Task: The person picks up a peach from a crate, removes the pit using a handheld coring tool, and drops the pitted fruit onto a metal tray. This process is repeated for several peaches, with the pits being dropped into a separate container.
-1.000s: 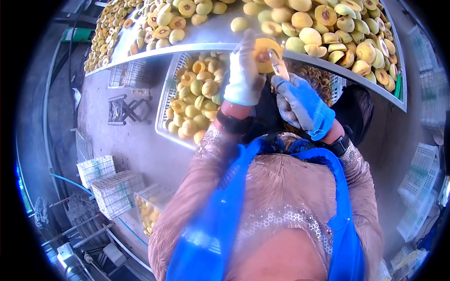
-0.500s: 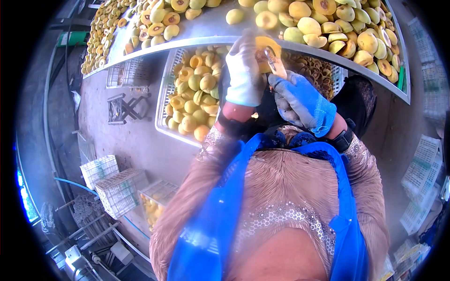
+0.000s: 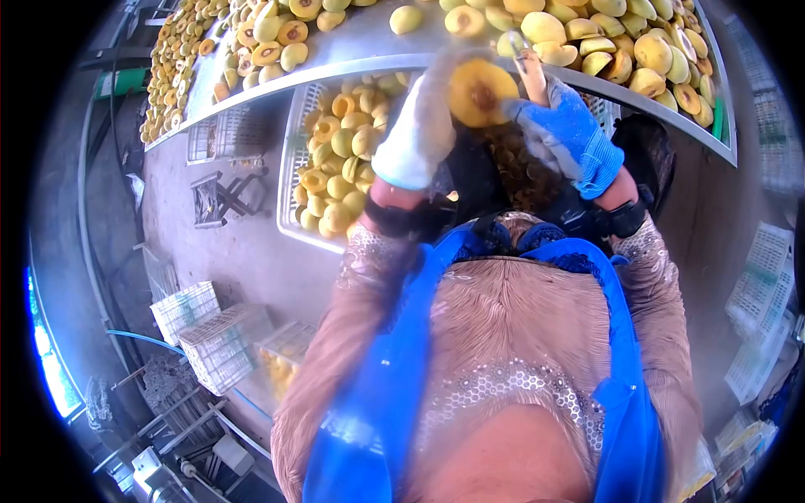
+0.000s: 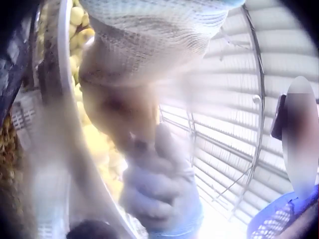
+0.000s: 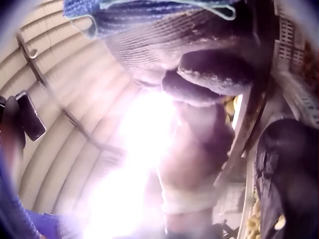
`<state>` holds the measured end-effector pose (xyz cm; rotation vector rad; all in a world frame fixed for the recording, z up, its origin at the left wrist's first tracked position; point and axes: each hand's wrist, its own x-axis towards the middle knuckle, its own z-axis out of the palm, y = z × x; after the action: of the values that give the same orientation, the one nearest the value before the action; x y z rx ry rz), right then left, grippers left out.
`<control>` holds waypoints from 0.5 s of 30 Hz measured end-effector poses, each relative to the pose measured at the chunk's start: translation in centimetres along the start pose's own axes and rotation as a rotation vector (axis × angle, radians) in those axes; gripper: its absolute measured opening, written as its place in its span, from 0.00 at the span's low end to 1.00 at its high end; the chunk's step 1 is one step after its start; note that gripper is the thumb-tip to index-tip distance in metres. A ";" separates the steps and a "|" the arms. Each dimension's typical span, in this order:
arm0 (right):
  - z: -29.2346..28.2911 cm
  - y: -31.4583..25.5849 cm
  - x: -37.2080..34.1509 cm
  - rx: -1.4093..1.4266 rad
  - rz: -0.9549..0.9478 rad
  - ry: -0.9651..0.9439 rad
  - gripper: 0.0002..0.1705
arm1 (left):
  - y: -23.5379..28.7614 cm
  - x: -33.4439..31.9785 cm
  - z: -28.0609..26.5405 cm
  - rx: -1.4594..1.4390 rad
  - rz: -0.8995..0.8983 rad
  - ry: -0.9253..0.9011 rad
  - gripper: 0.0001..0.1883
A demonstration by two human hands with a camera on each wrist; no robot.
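In the head view, my left hand [image 3: 419, 126], in a white glove, holds a yellow peach half [image 3: 484, 94] with its cut face and brown centre turned up. My right hand [image 3: 572, 134], in a blue and grey glove, grips a wooden-handled pitting tool [image 3: 533, 77] whose metal end points up and away from the peach. The right fingertips are right at the edge of the fruit. Both gloves are close together over the table's front edge; the left wrist view shows the peach half [image 4: 119, 107] blurred between them.
Many peach halves [image 3: 654, 54] lie on the metal table [image 3: 360, 42]. Below its edge stand a white crate [image 3: 289, 197] of hollowed halves and a heap of brown scraps [image 3: 524, 172]. A folding stool [image 3: 216, 199] and white crates [image 3: 220, 348] stand at left.
The tool has come away from the cut face and now points upward. My right hand has moved right, and the peach half shows its whole cut face.
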<state>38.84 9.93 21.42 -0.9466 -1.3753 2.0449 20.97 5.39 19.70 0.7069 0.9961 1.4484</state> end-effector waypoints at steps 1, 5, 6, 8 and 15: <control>-0.3 0.0 0.2 -0.092 0.016 -0.025 0.18 | 0.6 -0.1 -0.1 0.084 -0.039 -0.037 0.20; -1.0 0.1 0.5 -0.225 0.029 -0.047 0.25 | 0.3 0.1 -0.3 0.353 0.128 -0.042 0.18; -0.9 -0.4 0.2 -0.150 0.123 -0.015 0.26 | -0.6 0.3 -0.8 0.523 0.228 -0.008 0.18; 0.1 -0.3 -0.5 -0.058 0.152 0.018 0.25 | -1.3 0.6 -1.1 0.664 0.334 0.022 0.19; 2.8 1.1 -2.8 0.115 0.186 -0.085 0.14 | -1.8 1.1 0.7 0.061 0.114 0.118 0.21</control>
<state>38.45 5.81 21.85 -0.9797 -1.2363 2.3000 22.26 6.55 18.24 0.7396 1.1094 1.5792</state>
